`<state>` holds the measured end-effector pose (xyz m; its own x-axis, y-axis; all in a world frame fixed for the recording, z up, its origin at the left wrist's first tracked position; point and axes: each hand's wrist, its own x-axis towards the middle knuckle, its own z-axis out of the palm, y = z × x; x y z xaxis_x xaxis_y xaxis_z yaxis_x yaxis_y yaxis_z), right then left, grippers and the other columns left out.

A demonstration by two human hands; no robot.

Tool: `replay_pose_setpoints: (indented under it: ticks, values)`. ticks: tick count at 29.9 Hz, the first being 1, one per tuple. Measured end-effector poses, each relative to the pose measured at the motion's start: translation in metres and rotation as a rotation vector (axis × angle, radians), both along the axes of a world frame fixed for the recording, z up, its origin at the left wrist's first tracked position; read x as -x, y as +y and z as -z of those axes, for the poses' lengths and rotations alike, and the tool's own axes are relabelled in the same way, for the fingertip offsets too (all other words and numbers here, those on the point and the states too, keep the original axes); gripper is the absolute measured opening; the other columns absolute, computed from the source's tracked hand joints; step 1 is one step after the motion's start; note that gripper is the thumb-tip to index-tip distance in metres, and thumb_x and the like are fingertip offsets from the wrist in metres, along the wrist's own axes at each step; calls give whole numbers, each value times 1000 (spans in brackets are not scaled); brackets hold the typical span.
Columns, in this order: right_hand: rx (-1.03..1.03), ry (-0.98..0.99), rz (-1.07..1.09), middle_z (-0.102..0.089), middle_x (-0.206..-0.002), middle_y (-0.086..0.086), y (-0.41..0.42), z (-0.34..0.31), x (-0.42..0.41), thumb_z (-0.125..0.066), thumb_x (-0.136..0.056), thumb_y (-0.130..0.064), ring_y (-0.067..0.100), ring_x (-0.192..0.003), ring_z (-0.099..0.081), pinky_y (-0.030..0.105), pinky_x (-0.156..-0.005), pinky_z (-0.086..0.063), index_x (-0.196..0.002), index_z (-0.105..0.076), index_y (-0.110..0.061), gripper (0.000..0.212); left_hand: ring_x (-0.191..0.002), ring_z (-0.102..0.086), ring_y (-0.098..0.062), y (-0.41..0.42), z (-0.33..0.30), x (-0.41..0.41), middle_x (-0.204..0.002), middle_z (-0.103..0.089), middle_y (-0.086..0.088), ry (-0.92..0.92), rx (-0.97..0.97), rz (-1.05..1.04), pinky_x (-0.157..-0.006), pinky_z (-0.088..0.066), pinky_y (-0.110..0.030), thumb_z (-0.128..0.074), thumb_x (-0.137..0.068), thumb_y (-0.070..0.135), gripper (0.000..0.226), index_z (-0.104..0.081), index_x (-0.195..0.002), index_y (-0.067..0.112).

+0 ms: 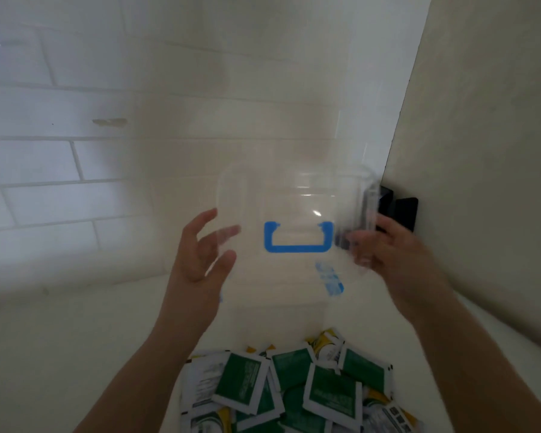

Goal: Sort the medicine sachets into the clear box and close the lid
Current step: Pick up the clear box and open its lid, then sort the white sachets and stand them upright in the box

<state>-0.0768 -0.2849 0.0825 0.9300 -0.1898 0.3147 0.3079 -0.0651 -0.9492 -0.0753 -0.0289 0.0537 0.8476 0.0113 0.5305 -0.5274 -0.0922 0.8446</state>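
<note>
From where I watch, my left hand (200, 248) sits at the left side of the clear box (294, 214), fingers spread and open, the fingertips at or just short of the box's left wall; the blur keeps me from saying whether they touch. The box is raised between both hands, above the far part of the white counter (60, 354), near the tiled wall (44, 157), its blue handle (296, 239) facing me and lying left to right. A blue clip (330, 281) shows below its right lower corner. My right hand (391, 251) is on the box's right wall, fingers curled against it, and seems to carry it, though the smear makes that grip a judgement. The sachets (294, 389) lie heaped at the counter's near edge, straight below and toward me from both hands, about equally near to each. I reckon the box must come down beside that heap before sorting starts.
</note>
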Motion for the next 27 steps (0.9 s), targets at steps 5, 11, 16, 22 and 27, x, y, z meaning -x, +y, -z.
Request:
replay_pose_setpoints:
  ticks: [5, 11, 16, 22, 27]
  values:
    - [92, -304, 146, -71, -75, -11, -60, -10, 49, -71, -64, -27, 1, -70, -64, 11, -68, -51, -78, -66, -26, 15, -109, -43, 19, -2, 11, 10, -114, -49, 39, -118, -389, -62, -90, -30, -1, -57, -85, 23, 44, -39, -121, 42]
    - [482, -8, 629, -69, -90, -6, -147, 51, 91, -71, -73, -33, 8, -79, -66, 22, -71, -54, -87, -62, -33, 16, -96, -44, 20, 9, 53, 30, -101, -50, 31, -101, -491, -173, -82, -35, -2, -59, -84, 10, 30, -55, -96, 38]
    - [804, 33, 579, -66, -76, -9, -128, 96, 98, -73, -68, 1, -17, -78, -54, -1, -66, -36, -70, -64, -24, 27, -91, -48, 11, 16, 83, 49, -93, -53, 27, 86, -549, -126, -73, -34, -9, -54, -87, 16, 33, -51, -84, 48]
    - [1084, 60, 394, -68, -91, 10, -110, 122, 88, -70, -70, 8, 24, -83, -63, 6, -78, -36, -79, -73, -10, 20, -95, -51, -10, 13, 93, 58, -93, -51, 26, 174, -598, -93, -83, -42, -26, -55, -87, 13, 19, -59, -91, 31]
    - [1261, 219, 214, -60, -122, 5, -109, 126, 79, -54, -83, 3, 23, -109, -56, 29, -91, -40, -104, -68, -17, 32, -100, -49, -9, 12, 96, 59, -95, -51, 24, 172, -675, -54, -87, -40, -25, -57, -86, 16, 17, -62, -98, 26]
